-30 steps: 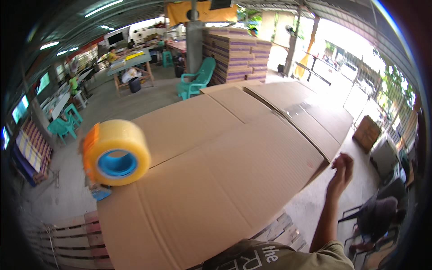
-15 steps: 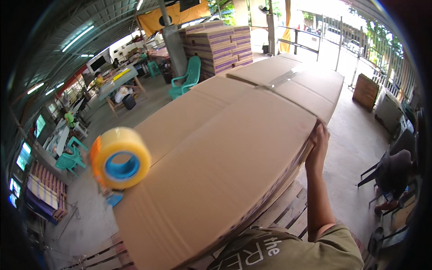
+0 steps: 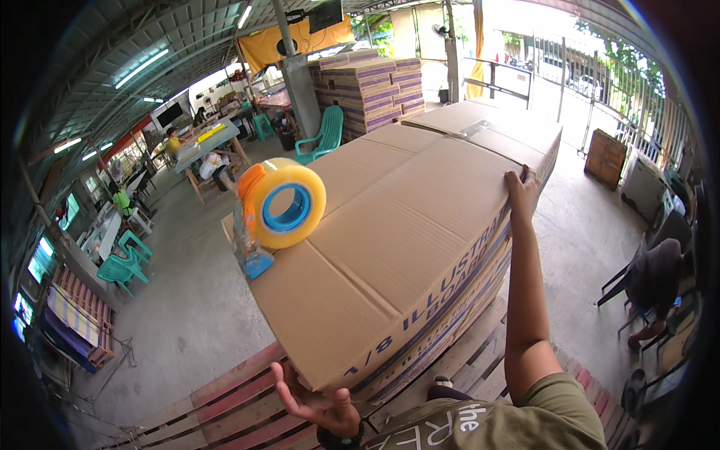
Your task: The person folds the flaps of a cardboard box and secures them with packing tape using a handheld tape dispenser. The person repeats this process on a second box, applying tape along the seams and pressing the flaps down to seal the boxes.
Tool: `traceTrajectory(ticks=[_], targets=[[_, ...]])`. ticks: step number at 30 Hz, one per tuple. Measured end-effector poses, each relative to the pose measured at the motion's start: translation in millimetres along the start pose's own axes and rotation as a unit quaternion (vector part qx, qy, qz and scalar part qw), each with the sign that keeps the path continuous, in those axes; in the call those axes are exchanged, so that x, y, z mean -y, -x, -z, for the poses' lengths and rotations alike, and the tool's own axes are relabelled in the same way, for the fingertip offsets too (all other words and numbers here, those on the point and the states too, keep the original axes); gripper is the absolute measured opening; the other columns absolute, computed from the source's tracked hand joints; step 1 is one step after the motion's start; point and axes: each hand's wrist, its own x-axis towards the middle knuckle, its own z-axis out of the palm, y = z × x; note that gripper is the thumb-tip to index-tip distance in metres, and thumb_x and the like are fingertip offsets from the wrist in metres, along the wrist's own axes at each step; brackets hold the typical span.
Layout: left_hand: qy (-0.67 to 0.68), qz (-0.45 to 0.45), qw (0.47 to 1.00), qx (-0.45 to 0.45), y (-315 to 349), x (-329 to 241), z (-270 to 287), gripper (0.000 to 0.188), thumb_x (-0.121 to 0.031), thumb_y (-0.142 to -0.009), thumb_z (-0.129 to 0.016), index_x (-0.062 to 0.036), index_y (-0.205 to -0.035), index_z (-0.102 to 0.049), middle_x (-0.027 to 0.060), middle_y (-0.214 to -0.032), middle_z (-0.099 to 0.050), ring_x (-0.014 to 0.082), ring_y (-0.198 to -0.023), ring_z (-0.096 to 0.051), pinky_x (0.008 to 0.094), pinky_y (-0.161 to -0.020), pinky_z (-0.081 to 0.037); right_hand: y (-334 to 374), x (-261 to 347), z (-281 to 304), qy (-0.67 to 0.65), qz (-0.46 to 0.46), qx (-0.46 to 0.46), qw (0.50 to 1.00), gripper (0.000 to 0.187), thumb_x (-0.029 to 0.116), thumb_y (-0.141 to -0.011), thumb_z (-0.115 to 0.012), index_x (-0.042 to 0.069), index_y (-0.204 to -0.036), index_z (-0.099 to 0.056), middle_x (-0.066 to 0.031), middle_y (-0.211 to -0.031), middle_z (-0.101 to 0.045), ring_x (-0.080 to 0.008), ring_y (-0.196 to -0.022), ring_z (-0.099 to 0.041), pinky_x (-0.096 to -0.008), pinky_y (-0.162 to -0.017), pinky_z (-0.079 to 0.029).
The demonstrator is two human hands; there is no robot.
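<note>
A large brown cardboard box [image 3: 405,225] with dark printing on its side lies before me on a stack of similar boxes. My right hand [image 3: 523,187] has its fingers curled over the box's right edge, toward the far end. Beside the near left corner, my left hand [image 3: 319,405] is palm up with thumb and fingers spread; whether it touches the cardboard I cannot tell. On the left part of the box top stands a tape dispenser [image 3: 250,206], orange and blue, carrying a big yellowish roll of tape [image 3: 309,217] on a blue core.
Wooden pallet slats [image 3: 232,401] run beneath the stack. Beyond lies another taped carton [image 3: 495,124], with a green plastic chair [image 3: 326,131] and piled cartons [image 3: 367,90] behind. Someone in dark clothing [image 3: 656,277] sits at the right, near chairs. Work tables [image 3: 210,139] stand far left.
My left hand has come into view at the near left corner. The box's printed side now shows more, and its near end appears farther from me. My right hand still grips the right edge.
</note>
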Motion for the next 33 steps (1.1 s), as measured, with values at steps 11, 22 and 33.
traceTrajectory(ticks=[11,22,33], targets=[[0.011,-0.213,0.891,0.401,-101,6,14,0.009,-0.020,-0.079,-0.064,-0.0138,-0.084,-0.065,-0.0011,-0.092,-0.066,0.0138,-0.092,-0.062,0.0370,-0.098,-0.034,-21,-14,0,-0.011,-0.015,0.018,1.000,0.040,0.027,-0.074,-0.067,-0.007,-0.093,-0.062,-0.0187,-0.086,-0.065,-0.0249,-0.081,-0.063,-0.0313,-0.074,-0.047],[0.160,-0.352,0.841,0.378,-132,23,-3,0.013,-0.015,-0.080,-0.059,-0.0044,-0.087,-0.058,0.0094,-0.092,-0.064,0.0197,-0.085,-0.061,0.0297,-0.068,-0.043,-34,-23,15,0.018,0.026,0.063,0.998,0.035,0.021,-0.079,-0.063,-0.008,-0.098,-0.060,-0.0148,-0.089,-0.065,-0.0192,-0.081,-0.060,-0.0292,-0.075,-0.046],[0.175,-0.370,0.835,0.367,-139,46,2,0.019,-0.021,-0.080,-0.059,-0.0039,-0.086,-0.058,0.0103,-0.093,-0.064,0.0208,-0.086,-0.060,0.0330,-0.075,-0.043,-33,-29,16,-0.097,-0.042,0.091,0.990,0.036,0.020,-0.080,-0.059,-0.007,-0.104,-0.059,-0.0100,-0.092,-0.062,-0.0151,-0.082,-0.057,-0.0267,-0.076,-0.045]])
